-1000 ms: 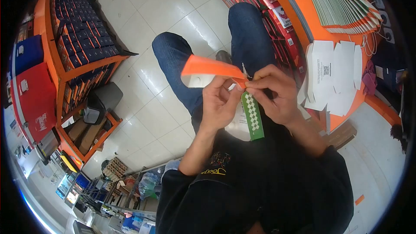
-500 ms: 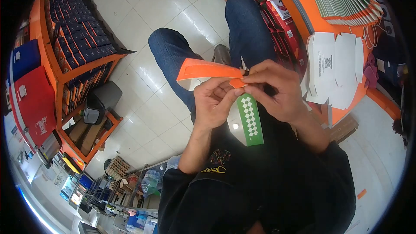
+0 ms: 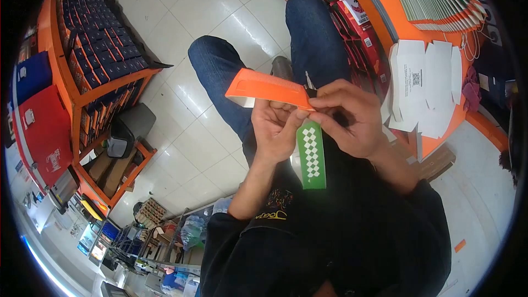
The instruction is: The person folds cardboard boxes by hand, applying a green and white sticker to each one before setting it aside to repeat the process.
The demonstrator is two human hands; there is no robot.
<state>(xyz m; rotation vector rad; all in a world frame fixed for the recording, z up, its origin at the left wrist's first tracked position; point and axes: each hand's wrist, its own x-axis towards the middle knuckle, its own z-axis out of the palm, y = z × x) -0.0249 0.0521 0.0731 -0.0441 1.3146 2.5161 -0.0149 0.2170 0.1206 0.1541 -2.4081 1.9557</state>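
Observation:
An orange and green card piece is between my hands, above my lap. Its orange part (image 3: 269, 86) reaches up and to the left, with a cut-out line along it. Its green part (image 3: 313, 159), printed with white diamonds, hangs down in front of my black shirt. My left hand (image 3: 276, 132) holds the piece from the left, thumb near the corner where orange meets green. My right hand (image 3: 352, 115) pinches the same corner from the right with thumb and forefinger. Fingertips of both hands nearly touch there.
White flat cartons (image 3: 422, 85) lie on the orange counter at the right, below a fanned stack of green-edged bags (image 3: 437, 0). An orange shelf (image 3: 113, 85) with dark boxes stands at the left. A grey bin (image 3: 132, 126) is beside it.
The green part has swung slightly left and hangs more upright. The small orange fold at the fingertips now lines up with the long orange part. My left hand has shifted slightly right.

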